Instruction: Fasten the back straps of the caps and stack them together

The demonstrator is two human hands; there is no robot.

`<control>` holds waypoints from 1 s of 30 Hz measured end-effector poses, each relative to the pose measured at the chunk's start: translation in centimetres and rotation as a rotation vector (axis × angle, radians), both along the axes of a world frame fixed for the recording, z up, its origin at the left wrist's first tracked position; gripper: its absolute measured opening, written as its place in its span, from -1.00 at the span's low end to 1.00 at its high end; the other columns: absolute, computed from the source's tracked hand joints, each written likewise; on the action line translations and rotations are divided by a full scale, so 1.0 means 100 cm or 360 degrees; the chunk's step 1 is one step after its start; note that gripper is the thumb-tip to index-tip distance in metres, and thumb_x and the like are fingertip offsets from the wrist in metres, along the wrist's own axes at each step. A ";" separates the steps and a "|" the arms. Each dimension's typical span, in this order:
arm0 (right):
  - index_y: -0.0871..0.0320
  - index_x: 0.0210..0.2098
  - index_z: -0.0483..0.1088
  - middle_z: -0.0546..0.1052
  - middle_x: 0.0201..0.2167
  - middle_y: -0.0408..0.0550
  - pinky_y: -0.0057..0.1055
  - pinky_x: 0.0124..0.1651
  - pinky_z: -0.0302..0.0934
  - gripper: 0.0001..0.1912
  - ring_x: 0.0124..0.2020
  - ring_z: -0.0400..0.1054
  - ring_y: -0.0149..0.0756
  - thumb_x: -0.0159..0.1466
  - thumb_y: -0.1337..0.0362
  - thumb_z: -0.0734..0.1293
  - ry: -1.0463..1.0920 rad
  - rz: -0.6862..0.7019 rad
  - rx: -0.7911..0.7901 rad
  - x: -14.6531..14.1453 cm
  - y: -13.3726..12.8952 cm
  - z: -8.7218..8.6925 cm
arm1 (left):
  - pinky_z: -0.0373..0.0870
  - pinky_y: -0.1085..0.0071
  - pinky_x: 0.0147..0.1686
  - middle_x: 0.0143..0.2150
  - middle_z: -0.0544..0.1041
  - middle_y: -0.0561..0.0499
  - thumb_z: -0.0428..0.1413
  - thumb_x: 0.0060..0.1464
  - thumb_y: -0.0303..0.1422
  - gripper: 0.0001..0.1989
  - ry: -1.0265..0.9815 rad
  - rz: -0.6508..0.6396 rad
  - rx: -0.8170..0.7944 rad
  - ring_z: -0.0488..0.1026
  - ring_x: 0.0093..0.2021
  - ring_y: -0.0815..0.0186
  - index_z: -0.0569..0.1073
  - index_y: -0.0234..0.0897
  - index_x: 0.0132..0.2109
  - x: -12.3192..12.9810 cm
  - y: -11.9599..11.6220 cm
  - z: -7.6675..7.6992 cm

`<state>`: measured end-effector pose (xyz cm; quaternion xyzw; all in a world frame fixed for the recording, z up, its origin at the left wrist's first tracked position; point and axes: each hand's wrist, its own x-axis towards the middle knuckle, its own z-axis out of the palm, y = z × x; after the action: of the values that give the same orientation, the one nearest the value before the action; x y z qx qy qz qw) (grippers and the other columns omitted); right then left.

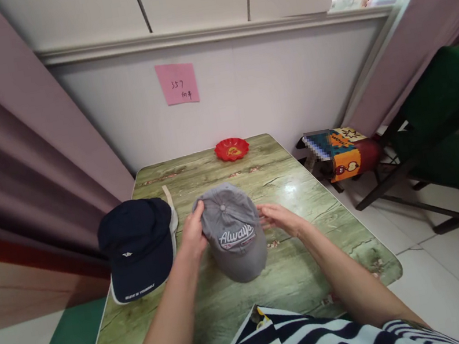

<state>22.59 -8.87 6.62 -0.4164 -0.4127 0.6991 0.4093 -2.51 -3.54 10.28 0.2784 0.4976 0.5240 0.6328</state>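
Observation:
A grey baseball cap (232, 218) with white "Always" lettering is at the middle of the table, its brim pointing towards me. My left hand (194, 231) grips the cap's left edge, thumb on the outside and the other fingers hidden behind the fabric. On the opposite side, my right hand (280, 218) has its fingers stretched out and slightly apart at the cap's right edge; whether the fingertips press on it is hard to tell. Left of my left hand lies a dark navy cap (138, 243) with white trim, with a paler piece showing behind it.
A red scalloped dish (231, 149) sits at the table's far edge. The green wood-patterned table (313, 252) meets a white wall with a pink note (178, 84). To the right stand a stool with a colourful cover (347, 155) and a green chair (446, 100). Curtains hang at both sides.

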 end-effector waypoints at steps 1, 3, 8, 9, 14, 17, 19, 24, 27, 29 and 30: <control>0.11 -0.05 0.47 0.60 -0.15 -0.03 -0.40 -0.18 0.34 -0.44 -0.25 0.50 -0.31 0.08 -0.08 0.48 0.0012 -0.0004 -0.0070 -0.001 -0.008 -0.009 | 0.55 0.19 -0.10 -0.28 0.65 -0.15 0.17 0.12 -0.23 -0.76 -0.0070 0.0053 -0.0093 0.61 -0.17 0.09 0.55 -0.33 -0.18 0.001 0.005 -0.004; 0.13 -0.08 0.47 0.61 -0.17 -0.05 -0.42 -0.19 0.34 -0.47 -0.24 0.50 -0.31 0.02 0.02 0.54 0.0057 -0.0007 -0.0142 -0.005 -0.022 -0.023 | 0.55 0.18 -0.08 -0.27 0.66 -0.17 0.14 0.16 -0.25 -0.73 -0.0202 0.0123 -0.0253 0.62 -0.18 0.10 0.54 -0.36 -0.11 0.003 0.012 -0.012; 0.16 -0.14 0.47 0.61 -0.22 -0.07 -0.42 -0.11 0.36 -0.56 -0.26 0.51 -0.35 0.00 0.27 0.56 0.0491 -0.0153 -0.0263 -0.019 -0.050 -0.028 | 0.55 0.16 -0.06 -0.22 0.66 -0.17 0.01 0.27 -0.26 -0.64 -0.0349 0.0280 -0.0419 0.62 -0.16 0.13 0.48 -0.37 0.08 0.003 0.023 -0.026; 0.15 -0.14 0.46 0.61 -0.20 -0.07 -0.41 -0.10 0.37 -0.58 -0.26 0.51 -0.35 0.01 0.28 0.55 0.0609 -0.0199 -0.0292 -0.022 -0.055 -0.026 | 0.55 0.17 -0.06 -0.21 0.66 -0.16 -0.01 0.28 -0.27 -0.64 -0.0332 0.0328 -0.0416 0.62 -0.14 0.14 0.48 -0.35 0.10 0.002 0.025 -0.028; 0.02 0.00 0.39 0.58 -0.11 -0.12 -0.37 -0.06 0.40 -0.53 -0.16 0.52 -0.34 0.11 0.29 0.50 0.0916 -0.0412 -0.0364 -0.038 -0.070 -0.010 | 0.54 0.28 -0.06 -0.17 0.66 -0.09 0.03 0.27 -0.37 -0.76 -0.0314 0.0407 -0.0360 0.61 -0.12 0.24 0.53 -0.29 -0.02 0.005 0.022 -0.040; 0.03 -0.01 0.39 0.59 -0.13 -0.09 -0.38 -0.17 0.44 -0.58 -0.22 0.53 -0.31 0.16 0.18 0.47 0.0799 -0.0525 -0.0314 -0.039 -0.068 0.001 | 0.55 0.30 -0.08 -0.20 0.66 -0.05 0.12 0.18 -0.45 -0.85 -0.0291 0.0300 -0.0316 0.62 -0.19 0.26 0.54 -0.30 -0.12 0.014 0.010 -0.043; 0.08 -0.05 0.41 0.60 -0.18 -0.04 -0.38 -0.27 0.46 -0.61 -0.29 0.54 -0.28 0.19 0.05 0.43 0.0652 -0.0616 -0.0290 -0.036 -0.063 0.005 | 0.56 0.32 -0.11 -0.22 0.66 -0.05 0.15 0.16 -0.47 -0.88 -0.0244 0.0228 -0.0236 0.62 -0.24 0.27 0.54 -0.32 -0.15 0.020 0.002 -0.042; 0.19 -0.19 0.48 0.62 -0.35 0.00 -0.38 -0.46 0.44 -0.64 -0.43 0.51 -0.26 0.17 0.04 0.42 0.0391 -0.0837 -0.0480 -0.031 -0.056 -0.004 | 0.56 0.38 -0.26 -0.27 0.65 -0.10 0.20 0.11 -0.38 -0.83 -0.0188 0.0019 -0.0100 0.61 -0.28 0.26 0.54 -0.37 -0.16 0.025 -0.006 -0.035; 0.18 -0.22 0.49 0.62 -0.41 -0.08 -0.42 -0.47 0.44 -0.74 -0.48 0.48 -0.31 0.14 0.18 0.45 0.0507 -0.0991 -0.0573 -0.027 -0.055 -0.008 | 0.50 0.41 -0.44 -0.32 0.63 -0.08 0.25 0.03 -0.14 -0.65 -0.0032 -0.0012 -0.0004 0.56 -0.37 0.25 0.54 -0.36 -0.17 0.018 -0.008 -0.043; 0.18 -0.24 0.48 0.62 -0.42 -0.10 -0.44 -0.45 0.44 -0.79 -0.48 0.49 -0.33 0.14 0.24 0.44 0.0605 -0.1080 -0.0595 -0.021 -0.049 -0.004 | 0.39 0.45 -0.57 -0.38 0.59 -0.05 0.20 -0.01 0.04 -0.51 0.0228 0.0046 0.0104 0.49 -0.49 0.30 0.52 -0.36 -0.23 0.010 -0.013 -0.055; 0.18 -0.25 0.48 0.62 -0.42 -0.10 -0.45 -0.45 0.44 -0.82 -0.48 0.49 -0.33 0.15 0.27 0.43 0.0645 -0.1113 -0.0596 -0.016 -0.044 0.001 | 0.32 0.47 -0.62 -0.41 0.56 -0.04 0.16 -0.01 0.10 -0.46 0.0394 0.0078 0.0173 0.43 -0.54 0.34 0.52 -0.36 -0.25 0.006 -0.016 -0.062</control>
<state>21.03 -13.22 6.67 -0.4525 -0.0248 0.6488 0.6113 -1.90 -5.13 4.08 0.3624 0.5495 0.5270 0.5375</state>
